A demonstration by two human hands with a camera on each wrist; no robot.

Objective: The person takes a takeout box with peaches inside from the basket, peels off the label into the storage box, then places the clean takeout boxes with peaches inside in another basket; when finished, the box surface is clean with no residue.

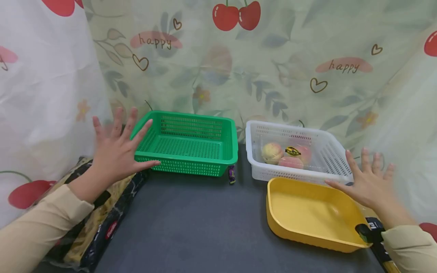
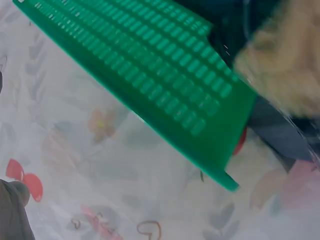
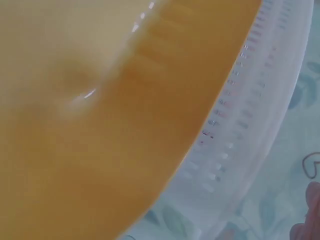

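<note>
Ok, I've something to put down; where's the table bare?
The dark grey tabletop is bare between the black-edged plastic bag and the yellow rectangular tub, before the green perforated basket. Crowded: the right, with the tub close before the white perforated basket.

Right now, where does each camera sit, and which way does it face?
Head: worn on the head, facing forward and down at the green basket, white basket and yellow tub; left hand, right hand and sleeves show.
Left wrist: on that wrist, facing the green basket and patterned cloth; a shape at left edge may be a finger.
Right wrist: on that wrist, facing the yellow tub, white basket beyond; fingertips at lower right.
Head and right wrist share the yellow tub.
</note>
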